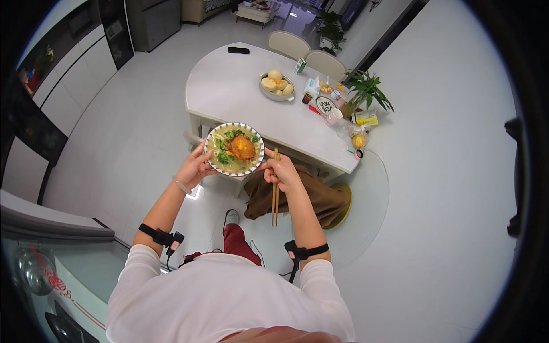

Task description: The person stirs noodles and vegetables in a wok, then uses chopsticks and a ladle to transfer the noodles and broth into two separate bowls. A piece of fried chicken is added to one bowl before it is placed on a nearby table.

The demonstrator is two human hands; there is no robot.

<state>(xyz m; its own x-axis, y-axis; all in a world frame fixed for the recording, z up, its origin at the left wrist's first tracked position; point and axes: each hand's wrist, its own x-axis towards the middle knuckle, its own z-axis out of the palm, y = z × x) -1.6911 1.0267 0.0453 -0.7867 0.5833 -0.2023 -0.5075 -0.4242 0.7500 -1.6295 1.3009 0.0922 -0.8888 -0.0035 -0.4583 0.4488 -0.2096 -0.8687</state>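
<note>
Between my two hands is a bowl of noodle soup (234, 149) with leafy greens and a browned fried egg or cutlet on top; its white rim has blue marks. My left hand (196, 167) grips the bowl's left side, thumb near the rim. My right hand (279, 170) supports the right side with its fingertips and also holds a pair of wooden chopsticks (275, 201), which point down towards me. The bowl is in the air before the near edge of a white dining table (223, 90).
On the table stand a metal pot of buns (277, 95), a black phone (238, 50), a small carton (300, 65), a pink mug (333, 116) and a leafy plant (369, 88). Brown cloth (300, 193) drapes over a seat below the near edge. Two chairs (288, 44) stand behind.
</note>
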